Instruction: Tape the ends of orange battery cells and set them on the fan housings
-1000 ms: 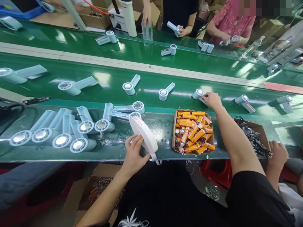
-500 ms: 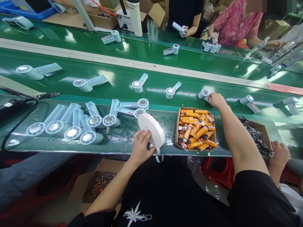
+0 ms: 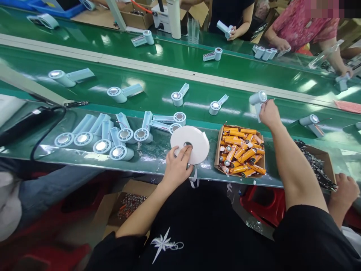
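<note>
My left hand [image 3: 178, 162] grips a roll of white tape [image 3: 194, 141] at its core, with fingertips in the centre hole. The roll's broad side faces up, and a loose end of tape hangs by the bench edge. Over the green belt, my right hand [image 3: 270, 113] is closed on the handle of a light-blue handheld fan body [image 3: 257, 98]. Its round head points up and left, and a thin wire sticks out beside my fingers. Several similar fan bodies [image 3: 121, 152] lie grouped on the bench, left of the tape.
A cardboard box of orange-wrapped battery cells [image 3: 239, 150] stands between my arms. Right of it is a box of small black parts [image 3: 316, 165], with another person's hand [image 3: 346, 190] beside it. More fan bodies [image 3: 118, 94] lie along the belt [image 3: 158, 81]. Co-workers sit across.
My right hand has picked up the fan body from the belt and turned it. The tape roll in my left hand has tipped from nearly upright to flatter. The view has shifted slightly.
</note>
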`<action>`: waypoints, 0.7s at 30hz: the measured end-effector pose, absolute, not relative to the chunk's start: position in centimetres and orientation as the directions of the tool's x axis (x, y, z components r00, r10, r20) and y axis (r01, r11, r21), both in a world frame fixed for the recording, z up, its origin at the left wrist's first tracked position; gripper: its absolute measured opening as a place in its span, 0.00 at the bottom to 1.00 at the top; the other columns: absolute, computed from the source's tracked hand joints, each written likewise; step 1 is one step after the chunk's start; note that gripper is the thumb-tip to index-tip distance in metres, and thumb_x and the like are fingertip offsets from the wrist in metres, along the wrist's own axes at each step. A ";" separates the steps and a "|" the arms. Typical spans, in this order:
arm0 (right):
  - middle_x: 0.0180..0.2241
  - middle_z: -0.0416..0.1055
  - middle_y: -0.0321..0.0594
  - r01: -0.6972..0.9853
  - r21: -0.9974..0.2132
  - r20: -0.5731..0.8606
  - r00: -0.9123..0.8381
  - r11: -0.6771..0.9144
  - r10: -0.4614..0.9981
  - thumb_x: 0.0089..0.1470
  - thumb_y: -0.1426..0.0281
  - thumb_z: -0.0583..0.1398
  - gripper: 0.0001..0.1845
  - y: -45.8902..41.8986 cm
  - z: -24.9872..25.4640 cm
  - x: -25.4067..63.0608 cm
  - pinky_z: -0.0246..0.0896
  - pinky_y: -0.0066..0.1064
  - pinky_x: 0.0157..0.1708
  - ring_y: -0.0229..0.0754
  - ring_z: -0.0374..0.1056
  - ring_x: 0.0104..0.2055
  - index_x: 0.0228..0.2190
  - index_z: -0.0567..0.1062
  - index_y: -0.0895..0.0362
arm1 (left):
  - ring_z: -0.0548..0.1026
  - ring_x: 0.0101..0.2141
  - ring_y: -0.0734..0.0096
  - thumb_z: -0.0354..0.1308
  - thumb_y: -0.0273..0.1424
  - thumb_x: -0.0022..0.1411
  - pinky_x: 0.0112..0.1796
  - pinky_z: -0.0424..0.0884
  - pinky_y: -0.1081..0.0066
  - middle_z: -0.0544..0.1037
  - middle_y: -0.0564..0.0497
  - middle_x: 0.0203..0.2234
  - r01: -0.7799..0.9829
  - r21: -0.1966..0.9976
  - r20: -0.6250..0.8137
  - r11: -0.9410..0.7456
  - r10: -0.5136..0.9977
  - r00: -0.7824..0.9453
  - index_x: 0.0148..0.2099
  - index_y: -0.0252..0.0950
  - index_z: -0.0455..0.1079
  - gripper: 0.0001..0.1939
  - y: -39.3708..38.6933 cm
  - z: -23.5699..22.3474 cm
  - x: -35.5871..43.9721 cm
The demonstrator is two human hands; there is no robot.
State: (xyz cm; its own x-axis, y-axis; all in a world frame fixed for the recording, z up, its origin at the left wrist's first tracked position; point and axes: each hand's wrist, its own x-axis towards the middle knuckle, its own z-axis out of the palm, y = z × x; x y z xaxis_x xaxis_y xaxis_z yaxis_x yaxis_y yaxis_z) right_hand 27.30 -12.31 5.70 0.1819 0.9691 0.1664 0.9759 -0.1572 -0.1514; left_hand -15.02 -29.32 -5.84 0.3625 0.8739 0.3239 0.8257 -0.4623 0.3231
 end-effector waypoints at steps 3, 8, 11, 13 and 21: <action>0.49 0.75 0.69 0.955 -0.270 0.233 0.191 -0.125 0.954 0.73 0.75 0.51 0.13 -17.5 9.2 24.8 0.64 0.44 0.50 0.55 0.74 0.50 0.53 0.69 0.69 | 0.63 0.63 0.32 0.63 0.32 0.67 0.64 0.61 0.32 0.72 0.39 0.68 0.823 0.346 0.174 -0.451 0.893 0.416 0.74 0.39 0.64 0.36 -28.5 -4.3 -15.4; 0.40 0.77 0.48 0.679 -0.516 0.254 -0.461 0.522 0.850 0.68 0.73 0.54 0.08 -32.8 8.0 16.7 0.75 0.44 0.43 0.53 0.76 0.43 0.45 0.72 0.51 | 0.63 0.68 0.40 0.58 0.47 0.74 0.70 0.52 0.37 0.72 0.38 0.68 0.605 0.594 0.286 -0.531 0.842 0.458 0.73 0.41 0.63 0.32 -30.6 -2.4 -16.6; 0.41 0.77 0.46 0.491 -0.770 0.096 -0.542 0.407 0.835 0.65 0.77 0.53 0.09 -40.7 1.3 10.3 0.77 0.38 0.40 0.48 0.78 0.43 0.42 0.69 0.52 | 0.64 0.69 0.42 0.53 0.63 0.70 0.72 0.44 0.40 0.76 0.39 0.64 0.397 0.703 0.331 -0.590 0.765 0.552 0.73 0.41 0.63 0.42 -34.5 -2.2 -16.6; 0.39 0.77 0.45 0.427 -0.876 0.018 -0.437 0.225 0.899 0.65 0.76 0.54 0.07 -43.8 -4.0 6.9 0.75 0.37 0.36 0.47 0.77 0.38 0.39 0.67 0.51 | 0.66 0.68 0.42 0.57 0.62 0.69 0.72 0.36 0.39 0.80 0.42 0.60 0.416 0.660 0.314 -0.625 0.733 0.603 0.67 0.43 0.70 0.37 -36.6 -3.0 -15.9; 0.37 0.77 0.47 0.205 -0.977 -0.108 -0.222 -0.062 0.969 0.68 0.62 0.58 0.08 -44.1 -12.4 2.2 0.77 0.44 0.42 0.51 0.77 0.39 0.37 0.69 0.51 | 0.77 0.45 0.57 0.66 0.37 0.69 0.53 0.75 0.53 0.83 0.44 0.44 0.582 0.502 0.304 -0.640 0.760 0.574 0.48 0.37 0.79 0.10 -37.6 -6.0 -16.1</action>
